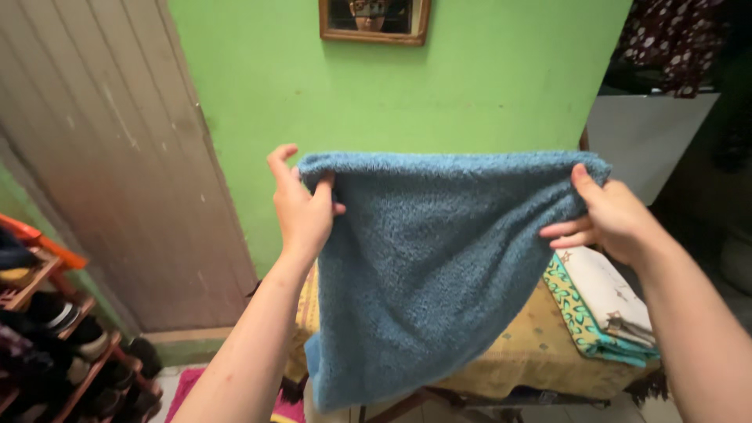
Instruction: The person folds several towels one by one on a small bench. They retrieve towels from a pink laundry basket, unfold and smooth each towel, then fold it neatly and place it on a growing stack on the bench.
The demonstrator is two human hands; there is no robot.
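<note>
Two hands hold a blue terry towel [427, 266] up in the air in front of a green wall [486, 78]. The left hand [301, 207] pinches the towel's upper left corner, thumb in front and fingers [282, 160] curled behind the folded top edge. The right hand [607, 215] grips the upper right corner, thumb on top of the edge and fingers [568, 233] pressed together under the cloth. The top edge runs nearly level between the two hands and looks doubled over. From the towel's right corner the side edge slants down and inward, so the cloth narrows to a lower left corner hanging free below the left forearm.

Below the towel stands a bench [540, 352] covered with a yellow patterned cloth; the towel's lower part hangs in front of the bench's near edge. To the right of the towel, folded cloths [607, 309], one cream and one teal-patterned, lie stacked on the bench under the right wrist. Left of the towel is a grey panelled door [117, 157], and further left a shoe rack [55, 329] with shoes. A pink mat [188, 388] lies on the floor beneath the left arm. Above the towel hangs a framed picture [374, 19].
</note>
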